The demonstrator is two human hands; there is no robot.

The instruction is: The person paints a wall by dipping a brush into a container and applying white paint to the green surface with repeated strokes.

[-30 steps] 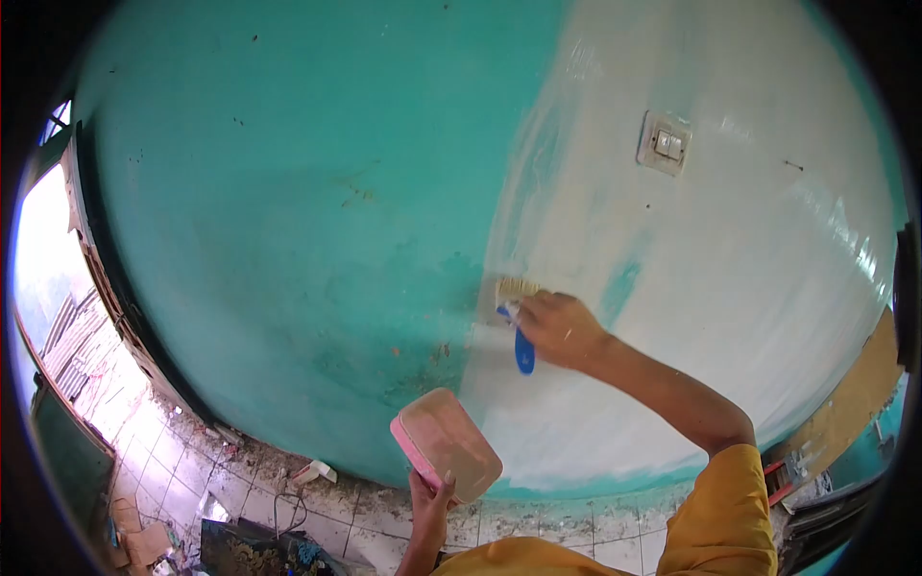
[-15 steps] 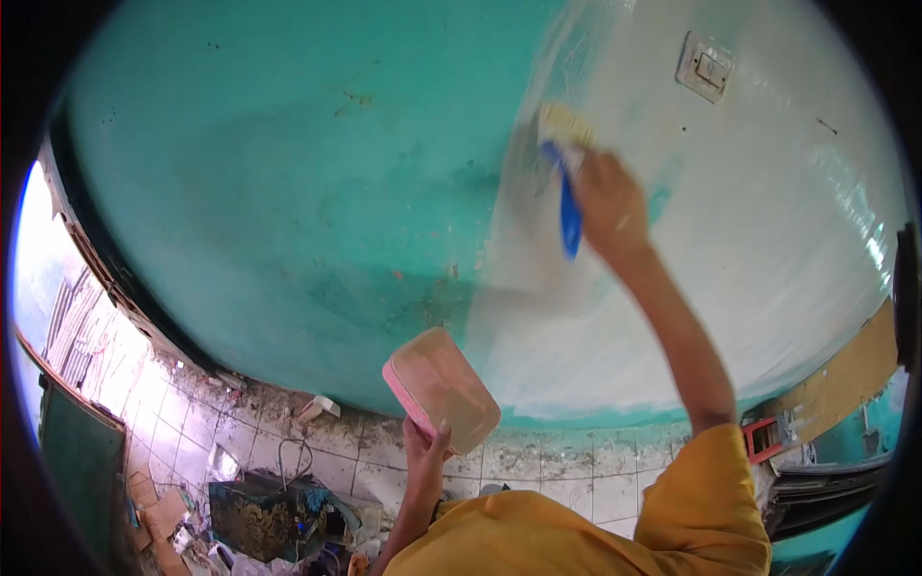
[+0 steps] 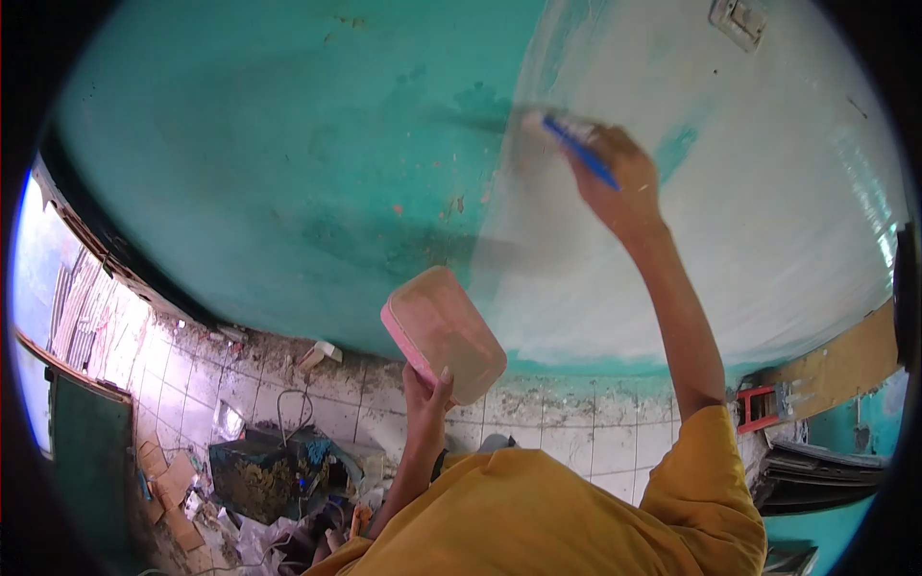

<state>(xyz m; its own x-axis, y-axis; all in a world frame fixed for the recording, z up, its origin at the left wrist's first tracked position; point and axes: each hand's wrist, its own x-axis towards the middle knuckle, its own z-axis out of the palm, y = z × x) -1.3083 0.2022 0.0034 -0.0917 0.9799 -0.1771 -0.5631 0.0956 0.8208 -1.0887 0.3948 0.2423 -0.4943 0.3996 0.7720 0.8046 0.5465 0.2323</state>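
My right hand (image 3: pixel 619 182) is closed around a paintbrush (image 3: pixel 581 152) with a blue handle. Its pale bristles, somewhat blurred, are at the wall near the border between green and white paint. Below, my left hand (image 3: pixel 427 389) grips a pink rectangular container (image 3: pixel 445 336) by its lower left edge, thumb on its near face. Pale paint or residue coats the container's surface. The wall (image 3: pixel 288 192) is green on the left and coated whitish on the right, with a green patch showing through beside my right hand.
A switch plate (image 3: pixel 740 21) sits high on the right of the wall. On the tiled floor (image 3: pixel 567 437) at lower left stand a dark paint-stained box (image 3: pixel 254 475), cardboard pieces (image 3: pixel 173 490) and plastic litter. A doorway opens at far left; a red frame (image 3: pixel 757 410) stands at right.
The brush has tilted from nearly upright to a slant, its bristles now pointing up and left. The view has tipped downward. My left hand still holds the pink container.
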